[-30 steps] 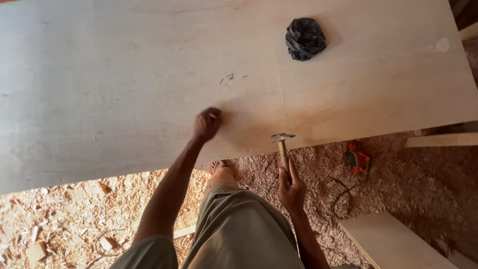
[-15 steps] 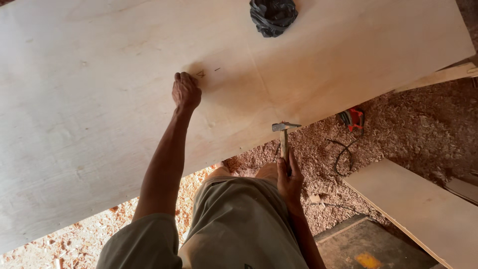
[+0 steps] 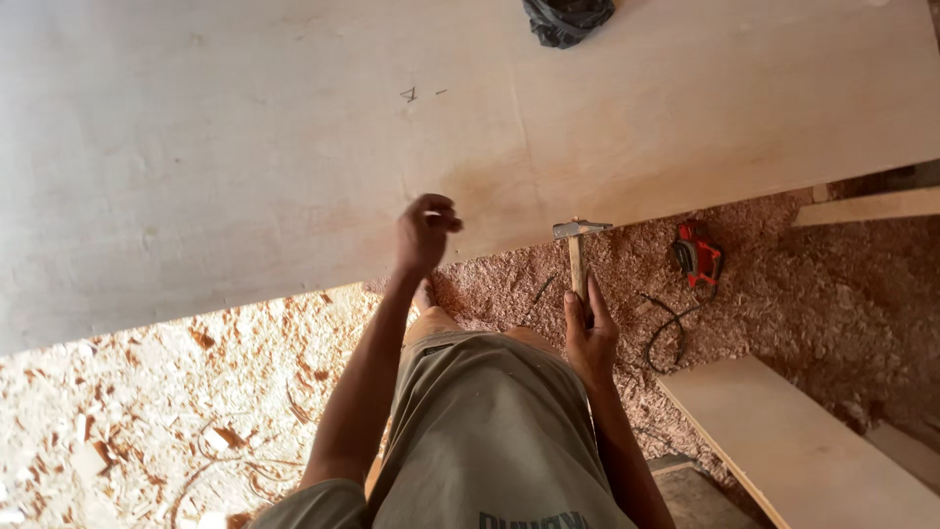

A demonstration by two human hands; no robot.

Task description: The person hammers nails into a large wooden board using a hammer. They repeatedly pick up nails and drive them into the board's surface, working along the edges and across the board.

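My left hand (image 3: 427, 233) hovers over the near edge of a large pale plywood sheet (image 3: 245, 167). Its fingertips are pinched together on what looks like a small nail. A few small dark nails (image 3: 411, 94) lie on the sheet farther up. My right hand (image 3: 589, 338) hangs beside my thigh, just off the sheet's edge. It grips the wooden handle of a hammer (image 3: 579, 245), whose metal head points up.
A crumpled black bag (image 3: 568, 16) lies at the sheet's far edge. On the sawdust floor are a red power tool (image 3: 697, 257) with a dark cord (image 3: 666, 333), a lighter board (image 3: 803, 451) at lower right and another plank (image 3: 867, 207) at right.
My left hand reached out to the nails on the sheet, then drew back toward the near edge with its fingers pinched. The right hand kept holding the hammer.
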